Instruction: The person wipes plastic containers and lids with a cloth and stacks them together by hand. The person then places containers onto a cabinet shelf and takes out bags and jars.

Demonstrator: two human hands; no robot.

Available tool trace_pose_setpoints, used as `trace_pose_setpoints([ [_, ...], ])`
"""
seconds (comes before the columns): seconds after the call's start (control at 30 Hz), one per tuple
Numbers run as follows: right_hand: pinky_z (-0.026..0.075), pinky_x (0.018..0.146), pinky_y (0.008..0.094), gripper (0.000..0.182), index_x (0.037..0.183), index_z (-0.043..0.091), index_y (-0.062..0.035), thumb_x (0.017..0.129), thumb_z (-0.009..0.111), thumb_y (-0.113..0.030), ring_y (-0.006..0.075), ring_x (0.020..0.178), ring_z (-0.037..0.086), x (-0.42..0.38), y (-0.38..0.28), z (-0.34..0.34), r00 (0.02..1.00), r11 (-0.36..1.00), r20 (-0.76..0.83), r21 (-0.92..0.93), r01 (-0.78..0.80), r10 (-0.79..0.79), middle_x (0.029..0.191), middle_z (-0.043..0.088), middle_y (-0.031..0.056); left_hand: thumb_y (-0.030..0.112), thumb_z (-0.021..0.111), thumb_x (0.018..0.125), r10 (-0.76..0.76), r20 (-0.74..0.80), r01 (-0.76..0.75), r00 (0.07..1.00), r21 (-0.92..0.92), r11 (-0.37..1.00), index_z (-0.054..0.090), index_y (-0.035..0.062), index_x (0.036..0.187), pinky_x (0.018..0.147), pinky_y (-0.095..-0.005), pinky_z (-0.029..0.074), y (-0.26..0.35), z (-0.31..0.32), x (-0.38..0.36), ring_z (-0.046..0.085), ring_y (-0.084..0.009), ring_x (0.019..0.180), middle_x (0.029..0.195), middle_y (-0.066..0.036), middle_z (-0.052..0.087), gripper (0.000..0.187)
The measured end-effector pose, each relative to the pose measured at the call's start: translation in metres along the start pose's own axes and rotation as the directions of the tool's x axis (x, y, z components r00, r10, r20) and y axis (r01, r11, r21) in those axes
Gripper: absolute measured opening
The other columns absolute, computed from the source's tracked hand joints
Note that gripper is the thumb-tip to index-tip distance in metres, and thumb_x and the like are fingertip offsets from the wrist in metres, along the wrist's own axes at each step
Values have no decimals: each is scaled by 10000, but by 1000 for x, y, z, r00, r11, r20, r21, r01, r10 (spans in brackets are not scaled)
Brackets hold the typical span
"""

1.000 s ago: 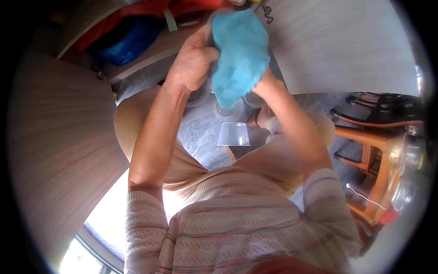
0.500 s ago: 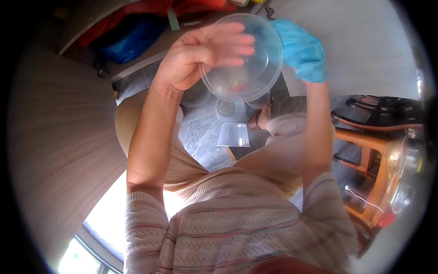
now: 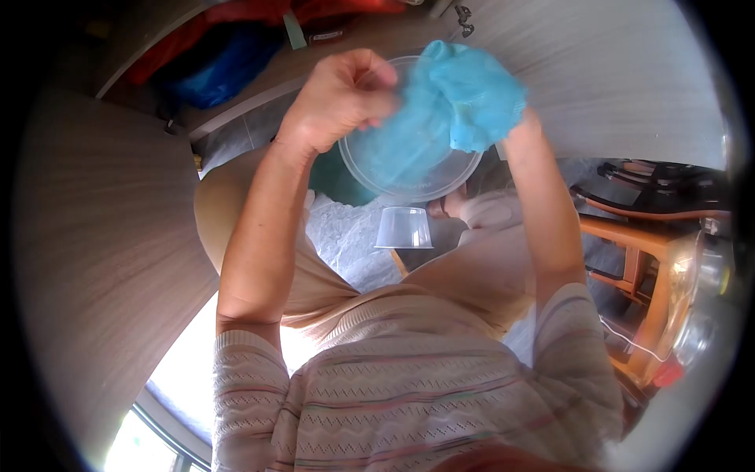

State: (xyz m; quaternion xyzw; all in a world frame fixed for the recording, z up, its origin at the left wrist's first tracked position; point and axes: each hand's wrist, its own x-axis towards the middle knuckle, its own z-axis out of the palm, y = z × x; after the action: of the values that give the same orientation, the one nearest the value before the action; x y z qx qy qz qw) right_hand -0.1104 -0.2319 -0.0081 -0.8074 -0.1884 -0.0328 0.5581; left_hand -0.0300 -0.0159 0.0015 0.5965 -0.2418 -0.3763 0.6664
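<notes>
Both my hands are raised in front of me around a clear round plastic container (image 3: 440, 185). My left hand (image 3: 338, 102) is closed at its upper left rim, with the fingers curled and slightly blurred. My right hand is hidden inside a bunched light-blue cloth (image 3: 480, 98), and only its wrist shows. The cloth spreads across the container's face, and its blurred part covers much of the plastic. Greenish-blue material also shows below my left wrist. Below, a small clear plastic tub (image 3: 404, 228) stands upside down near my feet.
An open cabinet (image 3: 259, 98) with red and blue bags (image 3: 224, 79) stands ahead. Wooden panels flank me: a dark one (image 3: 110, 212) on the left and a pale door (image 3: 613, 79) on the right. A wooden chair (image 3: 637, 236) and glass jars (image 3: 696, 334) are at the right.
The blue cloth has moved left from beside the container to across it, partly unfurling. My left hand's fingers, spread before, are now curled. The container has lowered slightly.
</notes>
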Motion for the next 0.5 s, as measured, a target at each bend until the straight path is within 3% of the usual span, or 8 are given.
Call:
trace_pose_setpoints([
  [0.07,445,781,285,313,1001,559,-21,717,631,-130,160,926,535,-2,0,3,941,896,-53,327,-301,335,1024,568,75,-40,631,674,8,10,-7,1000,-52,999,541,10,822,416,-182,342,0,-4,1,462,-61,482,636,-11,523,180],
  [0.13,452,757,279,280,980,560,-18,721,622,-104,152,902,543,-3,2,5,948,930,-110,256,-264,300,984,580,71,-38,638,677,4,7,-4,1000,-46,999,548,7,843,427,-178,346,1,-4,0,464,-57,494,645,-6,531,193],
  [0.2,462,717,261,250,968,560,-16,733,609,-86,133,861,554,-1,4,9,957,893,-13,-364,265,-289,938,590,61,-33,644,678,1,10,-1,1000,-37,999,554,4,854,439,-175,351,1,-4,0,468,-55,508,655,-4,539,201],
  [0.27,467,672,247,243,967,558,-19,735,607,-73,119,805,564,6,-11,1,918,645,224,-657,391,-327,897,600,43,-26,649,676,-1,15,1,1000,-24,1000,558,2,855,451,-174,358,-1,-4,1,473,-53,523,666,-4,549,203],
  [0.33,469,623,243,232,946,559,-24,724,609,-68,117,740,569,10,-15,1,970,810,215,-545,216,-114,849,605,31,-22,654,675,3,39,-3,999,8,1000,563,4,847,457,-175,362,-3,-1,2,475,-49,531,670,-6,553,196],
  [0.37,468,597,246,224,927,561,-29,712,612,-70,120,703,568,13,-5,6,979,968,161,-238,-84,124,822,605,28,-19,656,675,5,52,-6,999,24,1000,565,4,844,460,-175,365,-5,0,2,475,-48,535,672,-7,556,193],
  [0.43,464,581,269,230,811,570,-60,595,622,-117,159,679,560,12,11,12,901,907,148,48,-419,409,772,593,28,-17,658,675,14,33,-16,999,80,997,574,10,840,463,-177,366,-9,2,2,475,-47,538,674,-8,559,186],
  [0.5,458,589,299,250,668,580,-99,438,634,-182,210,691,548,13,15,16,899,894,94,-194,-405,427,733,572,31,-17,659,677,15,29,-17,999,94,995,582,16,838,464,-177,365,-11,2,3,474,-46,540,675,-7,561,182],
])
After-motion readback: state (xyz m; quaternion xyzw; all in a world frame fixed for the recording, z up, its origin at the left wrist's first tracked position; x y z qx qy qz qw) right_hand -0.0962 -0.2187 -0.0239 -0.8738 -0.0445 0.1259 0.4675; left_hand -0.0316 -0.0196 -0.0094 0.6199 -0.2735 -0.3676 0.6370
